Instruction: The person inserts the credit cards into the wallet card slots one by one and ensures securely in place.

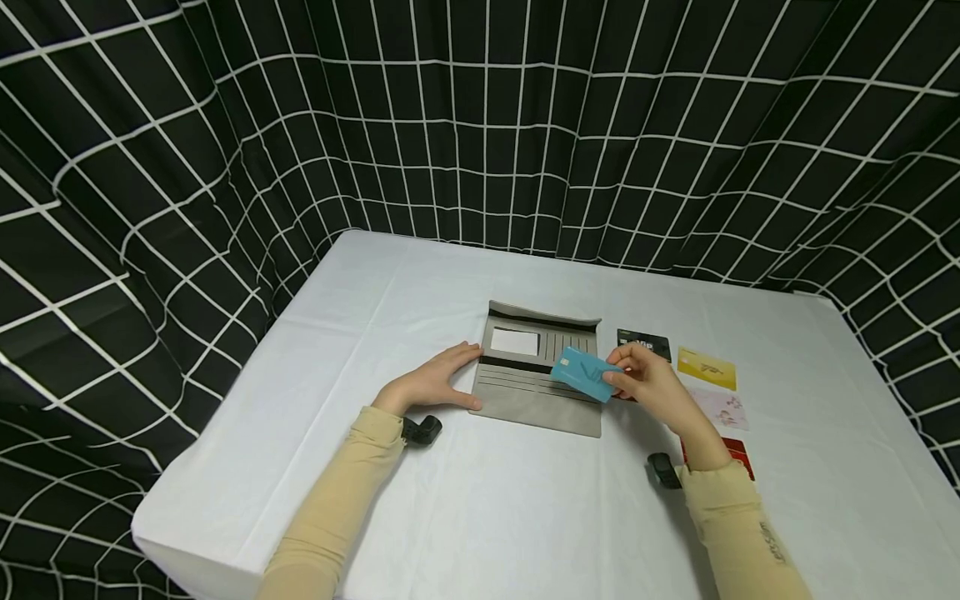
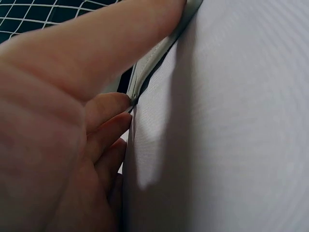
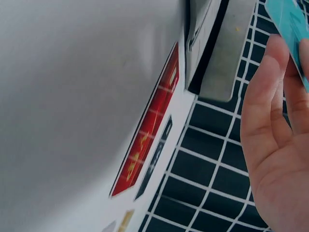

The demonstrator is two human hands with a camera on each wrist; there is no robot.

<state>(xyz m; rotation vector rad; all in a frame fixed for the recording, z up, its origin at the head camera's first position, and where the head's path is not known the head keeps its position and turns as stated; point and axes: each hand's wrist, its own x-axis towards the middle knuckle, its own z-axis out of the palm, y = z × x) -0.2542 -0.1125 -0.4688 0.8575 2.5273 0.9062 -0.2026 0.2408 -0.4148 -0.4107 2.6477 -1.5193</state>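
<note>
A grey wallet (image 1: 536,407) lies unfolded on the white cloth, with rows of card slots and a white card (image 1: 515,341) in its window pocket. My left hand (image 1: 435,380) rests against its left edge, thumb near the lower corner and fingers extended higher up. In the left wrist view, the fingertips (image 2: 123,102) are right at that edge. My right hand (image 1: 647,380) pinches a blue bank card (image 1: 585,372) by its right end, tilted over the wallet's right side. The right wrist view has the blue card (image 3: 289,26) at its upper right corner.
Right of the wallet lie a black card (image 1: 645,340), a yellow card (image 1: 707,368), a pale pink card (image 1: 723,410) and a red card (image 1: 738,454) partly under my right wrist. Behind the table (image 1: 420,275) hangs a black curtain (image 1: 525,150) with white grid lines.
</note>
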